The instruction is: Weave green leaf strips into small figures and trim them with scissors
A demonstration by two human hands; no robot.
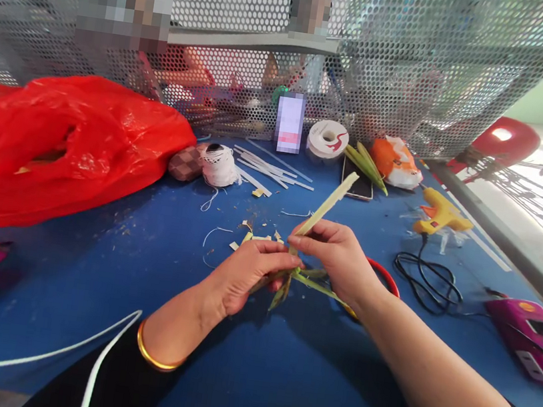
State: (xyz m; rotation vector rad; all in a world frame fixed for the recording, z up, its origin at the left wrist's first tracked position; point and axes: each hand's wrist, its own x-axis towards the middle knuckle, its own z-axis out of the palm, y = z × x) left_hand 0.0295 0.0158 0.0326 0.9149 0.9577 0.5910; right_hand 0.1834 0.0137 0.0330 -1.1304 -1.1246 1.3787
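My left hand (255,268) is closed around a small bundle of green-brown leaf strips (281,294), above the middle of the blue table. My right hand (333,249) pinches a long pale yellow-green leaf strip (328,203), which points up and away. Its lower end runs down to the fingers of my left hand, where the join is hidden. A thin green strip (318,285) sticks out of the bundle to the right. Partly hidden under my right forearm lies a tool with a red curved handle (387,274). Pale leaf scraps (246,237) lie just beyond my left hand.
A yellow glue gun (442,214) with a black cord lies right, near a purple power strip (530,334). White string (220,166), a ribbon spool (328,139), green leaves (367,166) and a phone (289,122) stand along the mesh. A red plastic bag (68,141) fills the left.
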